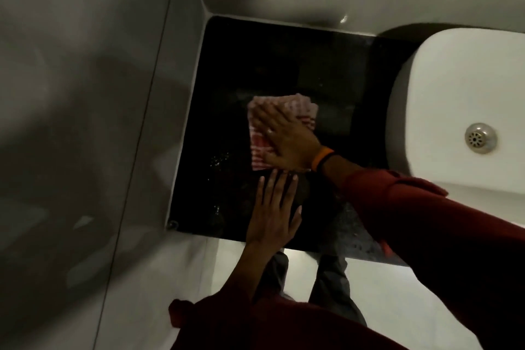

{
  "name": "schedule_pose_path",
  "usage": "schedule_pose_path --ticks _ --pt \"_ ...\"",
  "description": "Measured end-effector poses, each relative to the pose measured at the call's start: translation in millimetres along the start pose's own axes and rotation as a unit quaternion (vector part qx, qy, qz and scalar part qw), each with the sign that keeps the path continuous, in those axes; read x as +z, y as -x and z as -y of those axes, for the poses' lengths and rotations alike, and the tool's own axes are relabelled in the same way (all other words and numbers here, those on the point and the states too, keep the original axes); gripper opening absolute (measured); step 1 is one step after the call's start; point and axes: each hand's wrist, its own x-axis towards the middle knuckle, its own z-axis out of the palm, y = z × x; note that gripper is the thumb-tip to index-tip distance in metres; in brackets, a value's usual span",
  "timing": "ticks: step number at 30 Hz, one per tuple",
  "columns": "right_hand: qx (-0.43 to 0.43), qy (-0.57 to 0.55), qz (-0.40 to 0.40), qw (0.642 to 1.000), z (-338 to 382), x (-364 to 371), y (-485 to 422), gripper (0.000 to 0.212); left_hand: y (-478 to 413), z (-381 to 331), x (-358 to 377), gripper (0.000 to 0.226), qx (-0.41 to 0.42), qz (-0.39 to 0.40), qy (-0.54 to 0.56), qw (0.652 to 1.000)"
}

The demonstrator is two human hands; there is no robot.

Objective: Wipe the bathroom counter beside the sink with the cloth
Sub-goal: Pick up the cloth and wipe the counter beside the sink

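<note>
Dark red sleeves [426, 213], orange-and-black wristband [322, 158], ring [270, 131], grey trousers [329, 287].

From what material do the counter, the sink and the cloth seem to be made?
Counter: dark polished stone, perhaps granite; glossy with speckles. Sink: white glazed ceramic, likely; smooth and shiny. Cloth: woven fabric, red and white striped, soft folds.

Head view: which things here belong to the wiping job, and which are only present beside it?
Belong to the job:
- striped cloth, flat on the counter
- black counter
- right hand, pressed flat on the cloth
- left hand, resting flat on the counter, touching no cloth

Only present:
- white sink with its metal drain
- orange wristband
- tiled wall
</note>
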Motion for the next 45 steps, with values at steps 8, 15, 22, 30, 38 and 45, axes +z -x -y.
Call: schedule_pose_path --ticks 8,15,22,30,38,45 --pt "0.089 -0.108 -0.077 0.987 38 -15 24 0.078 7 -1 -18 0.042 -0.03 -0.135 0.073 0.988" --pt "0.397 -0.049 -0.077 0.913 67 23 153 0.074 -108 46 -87 0.051 0.05 -0.094 0.013 0.994" --pt "0.386 -0.02 -0.081 0.919 66 32 157 0.078 -150 81 -59 0.059 0.145 0.012 -0.093 0.985" --pt "0.384 -0.025 -0.107 0.917 67 30 156 0.077 -84 108 -50 0.06 -0.124 -0.087 -0.049 0.987" --pt "0.383 -0.012 -0.097 0.918 68 32 157 0.077 -14 80 -33 0.059 -0.352 -0.115 -0.001 0.929" --pt "0.373 -0.062 -0.103 0.92 68 26 160 0.079 21 8 -30 0.059 -0.489 -0.097 0.102 0.861"
